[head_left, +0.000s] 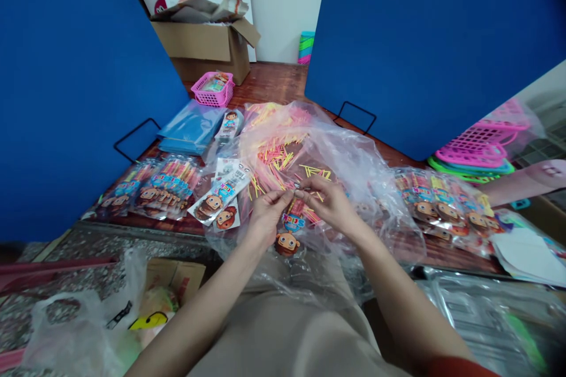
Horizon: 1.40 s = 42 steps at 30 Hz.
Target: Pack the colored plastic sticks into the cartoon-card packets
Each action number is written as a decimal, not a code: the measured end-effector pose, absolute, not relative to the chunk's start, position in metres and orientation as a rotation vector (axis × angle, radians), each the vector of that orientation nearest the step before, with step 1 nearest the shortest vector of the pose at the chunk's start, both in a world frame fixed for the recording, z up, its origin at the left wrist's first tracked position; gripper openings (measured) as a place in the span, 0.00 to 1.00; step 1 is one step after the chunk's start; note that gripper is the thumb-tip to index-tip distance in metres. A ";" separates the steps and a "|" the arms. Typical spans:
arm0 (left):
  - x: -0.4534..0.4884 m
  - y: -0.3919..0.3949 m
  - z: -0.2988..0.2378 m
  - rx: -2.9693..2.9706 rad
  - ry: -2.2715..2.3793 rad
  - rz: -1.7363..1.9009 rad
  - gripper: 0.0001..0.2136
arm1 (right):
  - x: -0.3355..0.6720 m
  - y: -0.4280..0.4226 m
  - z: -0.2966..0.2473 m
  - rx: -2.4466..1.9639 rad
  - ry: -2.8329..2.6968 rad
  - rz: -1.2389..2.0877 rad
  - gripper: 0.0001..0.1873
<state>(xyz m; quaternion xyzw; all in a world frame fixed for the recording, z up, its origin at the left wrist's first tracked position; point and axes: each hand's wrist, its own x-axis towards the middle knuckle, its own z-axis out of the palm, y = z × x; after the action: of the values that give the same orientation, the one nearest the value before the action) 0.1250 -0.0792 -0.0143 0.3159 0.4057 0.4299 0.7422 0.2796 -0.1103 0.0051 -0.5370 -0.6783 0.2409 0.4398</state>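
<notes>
My left hand (269, 212) and my right hand (325, 201) meet in the middle, fingertips pinched together at the top of a small printed plastic pouch (288, 242). The pouch hangs below them, with a cartoon face at its bottom and pink sticks showing inside. Just beyond my hands, a large clear plastic bag (358, 159) lies spread out, with loose yellow and pink sticks (276, 156) on it. Left of my left hand lie flat printed pouches (221, 194) with the same cartoon face.
Filled pouches lie in groups at left (165, 185) and right (442, 203). Behind are blue plastic packs (192, 126), a pink basket (213, 90) and an open cardboard box (203, 44). Blue boards (424, 41) flank the table. Stacked baskets (475, 144) and another person's arm (530, 181) are at right.
</notes>
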 end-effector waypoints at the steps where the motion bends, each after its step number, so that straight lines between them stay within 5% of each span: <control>1: 0.125 -0.079 -0.015 0.695 0.893 0.937 0.16 | 0.281 -0.111 0.006 -1.334 -1.741 0.602 0.15; 11: 0.126 -0.082 -0.016 0.692 0.895 0.933 0.16 | 0.288 -0.108 0.011 -1.422 -1.839 0.665 0.20; 19: 0.111 -0.081 -0.020 0.854 0.904 0.629 0.18 | 0.278 -0.104 0.000 -1.339 -1.393 0.927 0.20; 24: 0.109 -0.078 -0.026 0.873 0.953 0.706 0.19 | 0.261 -0.108 -0.003 -1.202 -1.214 1.097 0.36; 42: 0.077 -0.075 -0.010 1.095 1.014 0.848 0.15 | 0.233 -0.098 -0.013 -1.219 -1.176 1.042 0.34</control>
<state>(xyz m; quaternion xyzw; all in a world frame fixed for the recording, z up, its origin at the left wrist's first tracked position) 0.0766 -0.0745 -0.0096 0.4829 0.4470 0.3737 0.6537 0.2330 -0.0981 -0.0129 -0.5138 -0.4957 0.4395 0.5451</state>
